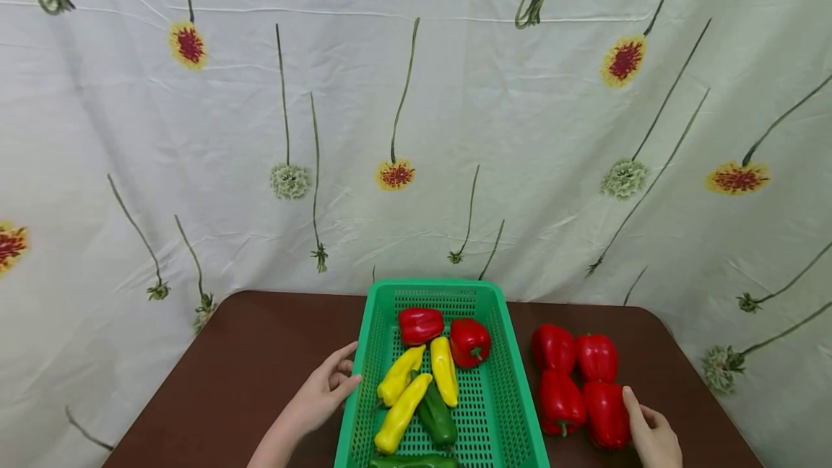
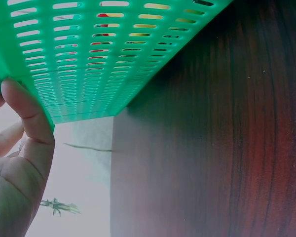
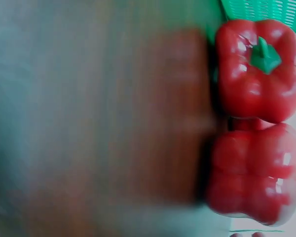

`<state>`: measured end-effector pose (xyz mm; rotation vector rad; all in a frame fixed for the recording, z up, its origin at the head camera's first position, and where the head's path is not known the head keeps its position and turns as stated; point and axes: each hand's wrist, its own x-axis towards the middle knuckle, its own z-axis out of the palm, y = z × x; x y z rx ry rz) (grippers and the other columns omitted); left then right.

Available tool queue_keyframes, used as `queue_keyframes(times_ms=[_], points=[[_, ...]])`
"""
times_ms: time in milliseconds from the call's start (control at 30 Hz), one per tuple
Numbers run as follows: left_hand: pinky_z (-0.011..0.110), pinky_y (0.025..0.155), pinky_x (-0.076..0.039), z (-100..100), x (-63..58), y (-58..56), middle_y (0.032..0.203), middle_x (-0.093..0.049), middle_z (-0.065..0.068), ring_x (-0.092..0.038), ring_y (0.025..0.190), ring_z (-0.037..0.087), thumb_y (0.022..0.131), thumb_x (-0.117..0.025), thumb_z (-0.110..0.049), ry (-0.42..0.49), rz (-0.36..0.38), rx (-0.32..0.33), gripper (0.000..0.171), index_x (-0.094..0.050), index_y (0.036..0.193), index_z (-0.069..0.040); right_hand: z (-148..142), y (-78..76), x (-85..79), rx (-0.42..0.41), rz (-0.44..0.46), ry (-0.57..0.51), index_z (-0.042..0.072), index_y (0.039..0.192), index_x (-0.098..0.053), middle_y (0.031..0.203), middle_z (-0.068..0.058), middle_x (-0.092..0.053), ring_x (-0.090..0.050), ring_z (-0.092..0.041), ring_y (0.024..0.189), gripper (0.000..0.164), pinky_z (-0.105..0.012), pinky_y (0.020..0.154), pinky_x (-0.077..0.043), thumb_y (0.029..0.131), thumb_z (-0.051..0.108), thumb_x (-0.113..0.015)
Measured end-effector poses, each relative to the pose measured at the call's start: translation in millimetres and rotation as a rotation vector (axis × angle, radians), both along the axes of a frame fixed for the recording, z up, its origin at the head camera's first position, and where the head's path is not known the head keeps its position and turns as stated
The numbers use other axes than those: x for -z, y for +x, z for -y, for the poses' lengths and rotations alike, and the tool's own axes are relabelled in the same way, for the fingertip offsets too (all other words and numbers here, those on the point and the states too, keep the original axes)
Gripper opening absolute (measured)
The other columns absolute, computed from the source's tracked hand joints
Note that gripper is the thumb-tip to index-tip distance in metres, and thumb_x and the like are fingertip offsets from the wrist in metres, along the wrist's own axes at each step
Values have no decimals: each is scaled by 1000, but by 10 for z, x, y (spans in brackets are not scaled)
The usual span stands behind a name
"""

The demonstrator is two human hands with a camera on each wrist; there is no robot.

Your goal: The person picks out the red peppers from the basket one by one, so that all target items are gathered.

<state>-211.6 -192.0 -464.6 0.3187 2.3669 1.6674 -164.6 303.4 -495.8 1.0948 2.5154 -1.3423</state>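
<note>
Over on the right side of the desk, four red peppers are packed two by two, and the front-right pepper is the one with company. The right grip — a bare hand — is at that pepper's right flank, its nearest digit lying along the edge, fingers loosely bent and not wrapped round it. From the right wrist, two fingertips just peek in at the bottom of the view, a sliver short of the red skin; firm contact is hard to call.

Snug beside that pepper sits the front-left pepper, its green stem facing the near side, with the back-right pepper and back-left pepper close behind.

Mid-desk now, the green basket! The left grip is at its left rim, fingers relaxed and bent, tips touching — the left wrist view has the thumb right against the plastic.

Inside, two red peppers lie toward the far end, three yellow peppers fan out left of centre, a dark green pepper rests among them, and another green pepper lies nearest. Behind everything, a pale flowered cloth.
</note>
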Motion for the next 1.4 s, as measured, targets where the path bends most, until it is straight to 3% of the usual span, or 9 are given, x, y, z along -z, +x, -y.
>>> queue_keyframes(times_ms=[100,300,700,867,1167,1400], points=[[30,63,-50,2,-1,1,117,-50,18,-53,74,10,101,-57,-17,0,0,-1,65,-24,152,5,2,-38,-102,28,-25,13,-13,139,-37,138,-38,-38,-39,-53,125,109,-64,101,-36,87,81,-22],[30,63,-50,3,-7,2,117,-51,19,-53,74,10,101,-57,-17,5,-3,7,65,-24,152,6,25,-119,-379,60,-164,24,-8,147,-34,144,-34,-34,-35,-50,129,101,-64,104,-32,91,76,-28],[29,61,-50,7,3,10,115,-50,18,-53,73,9,100,-58,-16,0,-15,4,65,-24,152,6,388,-314,-935,-71,-445,23,0,152,-31,151,-28,-37,-33,-42,141,82,-59,112,-29,98,60,-43],[28,61,-50,1,1,3,114,-50,17,-53,73,9,100,-58,-17,-12,-24,9,66,-25,151,7,625,-375,-1054,-158,-519,-8,2,150,-33,151,-24,-38,-35,-39,141,76,-57,113,-30,98,55,-49],[28,60,-50,-11,-49,9,111,-52,17,-55,71,10,99,-60,-16,-58,-40,10,65,-28,150,9,1024,-550,-1238,-288,-552,-89,4,150,-33,153,-21,-37,-36,-36,141,73,-52,112,-35,97,50,-55],[27,59,-50,-27,-81,13,108,-51,15,-54,69,11,98,-61,-16,-77,-36,1,65,-29,149,9,1391,-725,-1206,-348,-566,-109,5,147,-38,151,-16,-40,-36,-34,141,72,-52,112,-37,94,46,-63]])
